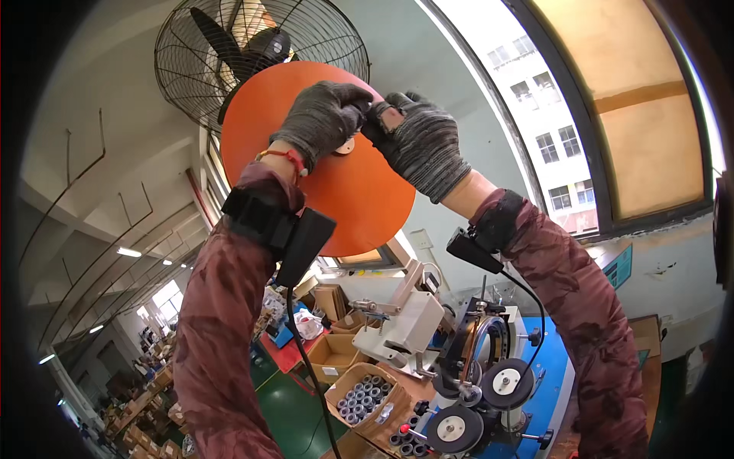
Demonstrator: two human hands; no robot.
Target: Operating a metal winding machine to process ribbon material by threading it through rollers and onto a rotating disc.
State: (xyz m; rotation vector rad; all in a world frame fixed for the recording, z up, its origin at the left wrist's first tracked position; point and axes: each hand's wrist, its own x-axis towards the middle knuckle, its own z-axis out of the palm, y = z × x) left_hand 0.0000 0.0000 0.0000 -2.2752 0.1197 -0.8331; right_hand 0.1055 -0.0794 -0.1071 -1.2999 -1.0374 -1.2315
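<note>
A large orange disc (367,191) with a pale hub at its middle fills the upper centre. Both arms are raised in front of it. My left hand (323,116), in a dark grey knit glove, lies over the disc's upper part with its fingers curled closed. My right hand (422,141), in a matching glove with bare skin showing at one spot, meets it near the disc's upper right edge. Its fingers are bent and pinched together. The fingertips of both hands nearly touch, and whatever they hold is too hidden or small to make out.
Behind the disc is a caged black fan (264,46). Below stand a machine with black rollers (508,382) on a blue base (562,367), a pale bench machine (401,329), and a carton (335,394) of several ring-shaped parts. A window (650,115) is at right. Cables hang from both wrists.
</note>
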